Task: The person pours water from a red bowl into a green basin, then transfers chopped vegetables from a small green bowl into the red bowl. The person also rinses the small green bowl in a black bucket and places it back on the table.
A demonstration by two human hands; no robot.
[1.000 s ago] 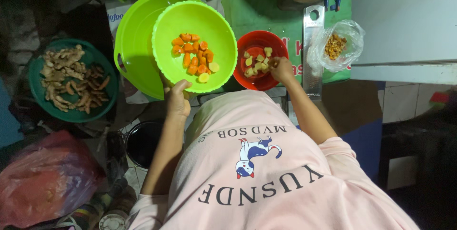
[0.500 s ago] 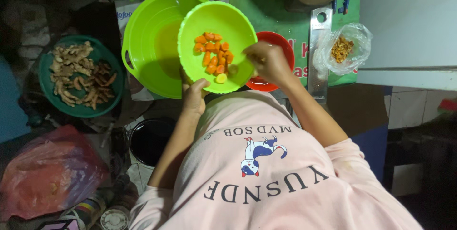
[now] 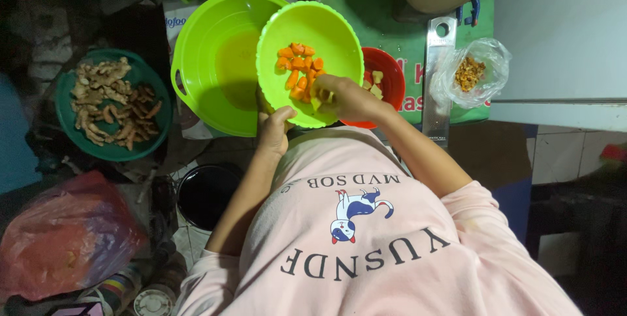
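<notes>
While seen from overhead, pink-shirted torso at bottom, both arms reaching fwd. Left hand (image 3: pixel 274 130) gripping near rim of small lime-green bowl (image 3: pixel 326 28), thumb curled over edge, other fingers hidden beneath. Bowl held tilted, raised over larger green basin (image 3: pixel 209 61), and loaded w/ orange carrot chunks (image 3: pixel 297 67). Right hand (image 3: pixel 346 97) reaching into bowl from right, fingertips bunched together amid pieces; cannot tell exactly what is pinched. Red bowl (image 3: pixel 385 71) w/ pale chunks just behind right hand, partly hidden. Dark green plate of ginger roots (image 3: pixel 111 103) well to left; clear bag of crumbs (image 3: pixel 473 74) to right. Likely handling: thin plastic bowl, light, slightly flexible, best gripped at rim; carrot chunks firm, prob. damp & a bit slippery, not fragile.
</notes>
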